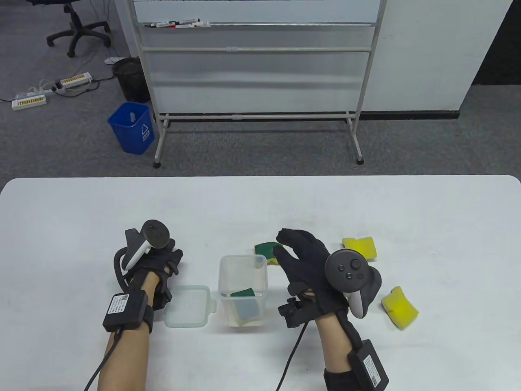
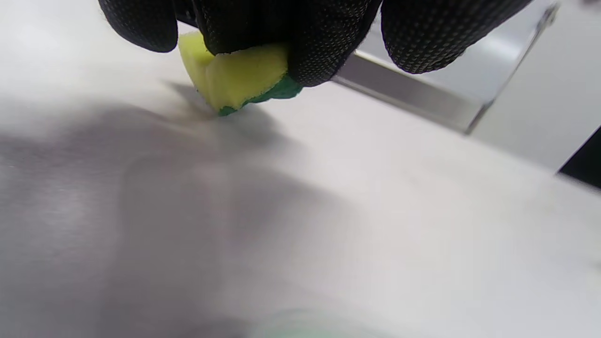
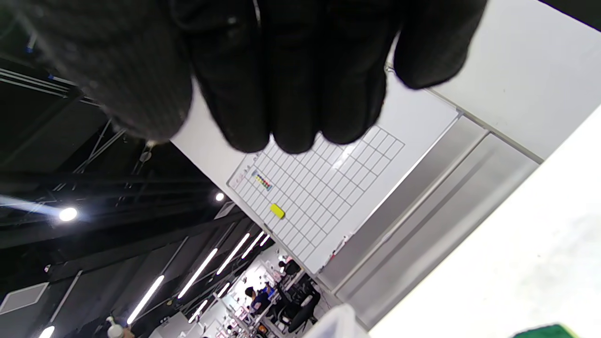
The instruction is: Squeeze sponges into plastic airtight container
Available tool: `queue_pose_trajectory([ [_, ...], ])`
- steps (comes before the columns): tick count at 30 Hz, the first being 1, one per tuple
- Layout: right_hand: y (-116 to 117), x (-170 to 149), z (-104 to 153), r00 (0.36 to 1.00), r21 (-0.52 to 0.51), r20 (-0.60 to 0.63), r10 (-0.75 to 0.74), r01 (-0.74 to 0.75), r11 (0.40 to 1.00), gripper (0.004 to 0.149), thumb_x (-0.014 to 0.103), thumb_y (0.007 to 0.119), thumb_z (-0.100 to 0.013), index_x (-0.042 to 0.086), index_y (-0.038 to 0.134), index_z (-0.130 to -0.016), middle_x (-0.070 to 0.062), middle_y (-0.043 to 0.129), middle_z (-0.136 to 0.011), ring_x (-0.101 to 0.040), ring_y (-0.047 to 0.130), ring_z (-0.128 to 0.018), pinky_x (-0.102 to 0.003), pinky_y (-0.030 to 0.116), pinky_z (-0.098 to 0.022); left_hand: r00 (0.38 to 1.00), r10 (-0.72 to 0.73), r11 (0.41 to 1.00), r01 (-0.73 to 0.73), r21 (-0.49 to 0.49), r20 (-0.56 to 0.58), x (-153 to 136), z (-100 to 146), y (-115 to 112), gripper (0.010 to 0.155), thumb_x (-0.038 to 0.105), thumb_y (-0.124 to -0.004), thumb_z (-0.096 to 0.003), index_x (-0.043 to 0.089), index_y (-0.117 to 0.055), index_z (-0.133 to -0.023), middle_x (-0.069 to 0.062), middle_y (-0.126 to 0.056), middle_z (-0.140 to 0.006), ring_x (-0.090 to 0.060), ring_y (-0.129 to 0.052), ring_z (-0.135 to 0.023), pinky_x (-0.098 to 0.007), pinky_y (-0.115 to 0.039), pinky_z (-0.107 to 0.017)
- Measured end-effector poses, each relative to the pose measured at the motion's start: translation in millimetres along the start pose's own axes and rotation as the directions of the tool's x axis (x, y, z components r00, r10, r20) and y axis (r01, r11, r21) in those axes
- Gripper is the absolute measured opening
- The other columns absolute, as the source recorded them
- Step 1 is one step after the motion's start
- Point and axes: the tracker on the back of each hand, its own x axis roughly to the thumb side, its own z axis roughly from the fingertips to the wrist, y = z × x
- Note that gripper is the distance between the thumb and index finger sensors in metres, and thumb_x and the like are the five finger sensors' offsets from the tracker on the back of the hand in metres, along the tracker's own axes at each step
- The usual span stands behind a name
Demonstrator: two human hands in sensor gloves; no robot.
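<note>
1. the left hand (image 1: pixel 152 260) rests on the desk (image 1: pixel 427 211) to the left of the lid (image 1: pixel 188 306). the left wrist view shows its fingers (image 2: pixel 319 42) pinching a folded yellow-and-green sponge (image 2: pixel 237 80) that touches the desk surface.
2. the right hand (image 1: pixel 309 264) hovers just right of the container (image 1: pixel 243 290), fingers loosely spread and curled, holding nothing that i can see. a green-topped sponge (image 1: pixel 266 247) lies just beyond its fingertips, behind the container.
3. the container stands open and upright between the hands, with one green-faced sponge (image 1: pixel 245 301) already low inside. the lid lies flat just to its left.
4. to do this step well, i judge the left hand should keep its sponge folded tight, lift it over the lid, and press it down beside the one inside, letting go only once it is below the rim.
5. the container looks light, so the right hand would do well to steady its right wall during the push.
6. two more sponges wait to the right: one further back (image 1: pixel 360 247), one nearer (image 1: pixel 401 307), well apart from the container.
7. the lid sits in the left hand's path, so it should go over and not drag across. the far half of the desk gives open room; the near edge is close behind the wrists.
</note>
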Motion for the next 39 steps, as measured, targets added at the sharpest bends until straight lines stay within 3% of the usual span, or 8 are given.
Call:
queue_pose_trajectory([
  [5, 0, 1, 0, 1.000, -0.016, 0.008, -0.001, 0.001, 1.000, 0.057, 0.051, 0.089, -0.042, 0.020, 0.091, -0.090, -0.008, 0.091, -0.093, -0.034, 0.091, -0.084, -0.057, 0.066, -0.068, 0.898, 0.384, 0.912, -0.405, 0.065, 0.214, 13, 34, 29, 0.063, 0.049, -0.070, -0.0484, 0.017, -0.067, -0.103, -0.009, -0.052, -0.118, -0.038, -0.056, -0.108, -0.062, -0.057, -0.074],
  [9, 4, 3, 2, 1.000, -0.014, 0.024, 0.008, -0.008, 1.000, 0.060, 0.051, 0.089, -0.042, 0.021, 0.088, -0.093, -0.008, 0.091, -0.094, -0.034, 0.091, -0.084, -0.057, 0.067, -0.068, 0.694, 0.576, 0.772, -0.635, -0.008, 0.432, 47, 73, 51, 0.064, 0.051, -0.069, -0.0498, 0.016, -0.068, -0.103, -0.011, -0.054, -0.118, -0.038, -0.058, -0.108, -0.063, -0.059, -0.074],
  [16, 12, 9, 6, 0.988, 0.035, 0.047, -0.149, 0.147, 0.989, 0.076, 0.058, 0.086, -0.041, 0.022, 0.069, -0.106, -0.011, 0.079, -0.105, -0.035, 0.087, -0.089, -0.058, 0.066, -0.068, 0.412, 0.600, 0.705, -0.677, -0.211, 0.685, 120, 147, 63, 0.065, 0.054, -0.067, -0.0515, 0.016, -0.067, -0.104, -0.012, -0.055, -0.119, -0.038, -0.060, -0.108, -0.063, -0.060, -0.074],
  [20, 17, 11, 7, 0.937, 0.129, 0.037, -0.347, 0.340, 0.931, 0.085, 0.062, 0.084, -0.041, 0.020, 0.057, -0.110, -0.014, 0.069, -0.111, -0.039, 0.081, -0.094, -0.060, 0.063, -0.069, 0.335, 0.620, 0.708, -0.628, -0.323, 0.710, 147, 166, 53, 0.064, 0.054, -0.067, -0.0516, 0.016, -0.068, -0.104, -0.012, -0.057, -0.118, -0.039, -0.063, -0.107, -0.063, -0.062, -0.074],
  [25, 24, 9, 6, 0.905, 0.214, 0.006, -0.425, 0.414, 0.885, 0.083, 0.062, 0.082, -0.043, 0.018, 0.059, -0.109, -0.013, 0.079, -0.105, -0.036, 0.086, -0.090, -0.059, 0.065, -0.069, 0.195, 0.725, 0.607, -0.635, -0.478, 0.661, 160, 175, 42, 0.064, 0.054, -0.067, -0.0525, 0.016, -0.067, -0.104, -0.013, -0.055, -0.119, -0.039, -0.062, -0.107, -0.062, -0.062, -0.074],
  [29, 30, 9, 6, 0.833, 0.245, -0.054, -0.551, 0.546, 0.801, 0.076, 0.053, 0.087, -0.043, 0.013, 0.067, -0.104, -0.012, 0.090, -0.094, -0.033, 0.095, -0.079, -0.058, 0.068, -0.066, 0.192, 0.721, 0.616, -0.619, -0.488, 0.666, 160, 173, 39, 0.065, 0.056, -0.066, -0.0523, 0.018, -0.065, -0.105, -0.011, -0.055, -0.119, -0.037, -0.063, -0.107, -0.063, -0.061, -0.074],
  [33, 29, 12, 8, 0.904, 0.137, 0.005, -0.428, 0.423, 0.896, 0.070, 0.048, 0.089, -0.041, 0.008, 0.076, -0.097, -0.011, 0.100, -0.081, -0.029, 0.104, -0.065, -0.054, 0.074, -0.062, 0.231, 0.720, 0.634, -0.603, -0.484, 0.654, 159, 173, 35, 0.066, 0.058, -0.065, -0.0531, 0.019, -0.061, -0.106, -0.013, -0.048, -0.121, -0.040, -0.058, -0.109, -0.064, -0.059, -0.074],
  [39, 29, 16, 12, 0.950, 0.083, 0.000, -0.311, 0.310, 0.947, 0.062, 0.043, 0.092, -0.040, 0.008, 0.084, -0.090, -0.007, 0.105, -0.070, -0.024, 0.108, -0.054, -0.051, 0.078, -0.060, 0.471, 0.468, 0.781, -0.617, -0.100, 0.747, 155, 183, 48, 0.060, 0.056, -0.070, -0.0501, 0.019, -0.075, -0.098, -0.014, -0.069, -0.111, -0.038, -0.083, -0.094, -0.056, -0.076, -0.066],
])
